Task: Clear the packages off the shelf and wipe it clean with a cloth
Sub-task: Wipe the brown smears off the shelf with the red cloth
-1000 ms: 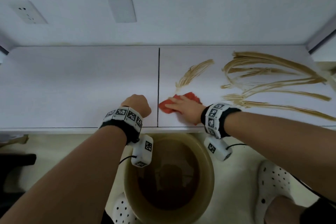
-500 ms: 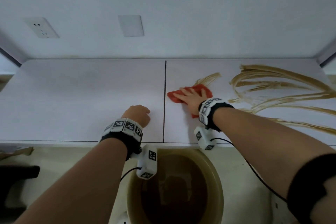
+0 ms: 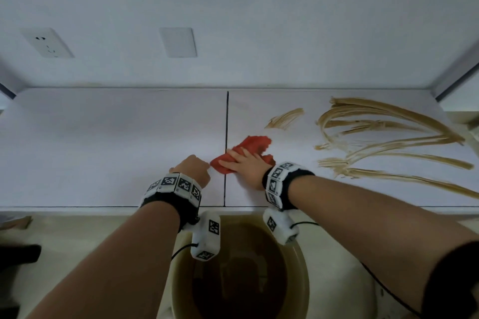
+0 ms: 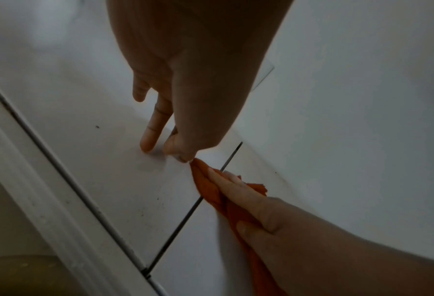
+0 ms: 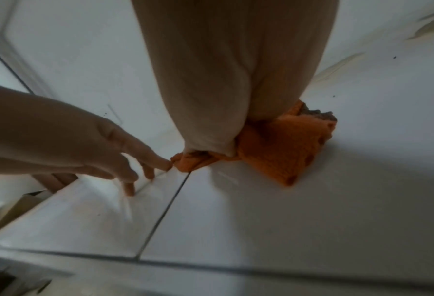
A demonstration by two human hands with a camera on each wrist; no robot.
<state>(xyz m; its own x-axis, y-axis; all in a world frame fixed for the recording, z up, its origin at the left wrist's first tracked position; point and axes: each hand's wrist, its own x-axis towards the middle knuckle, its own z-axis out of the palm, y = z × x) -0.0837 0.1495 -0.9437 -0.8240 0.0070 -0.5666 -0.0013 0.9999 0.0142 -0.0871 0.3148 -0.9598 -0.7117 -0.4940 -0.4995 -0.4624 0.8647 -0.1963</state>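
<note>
An orange-red cloth (image 3: 255, 144) lies bunched on the white shelf (image 3: 103, 150), straddling the dark seam between its two boards. My right hand (image 3: 241, 162) lies flat on the cloth (image 5: 281, 148) and presses it down with straight fingers. My left hand (image 3: 193, 168) is just left of the seam; its fingertips (image 5: 129, 190) rest on the shelf, and one touches the cloth's near corner (image 4: 198, 166). Brown smears mark the right board: a short one (image 3: 285, 118) beyond the cloth and long streaks (image 3: 388, 137) further right. No packages are in view.
A tan bucket (image 3: 305, 282) of brown water stands on the floor under the shelf's front edge, between my forearms. A wall socket (image 3: 48, 43) and a blank cover plate (image 3: 178, 41) sit on the back wall. A grey frame post (image 3: 456, 77) bounds the shelf's right end.
My right hand slid the cloth out toward the short smear, then back left and nearer, onto the seam beside my left hand. The short smear is now shorter. My left hand stayed put.
</note>
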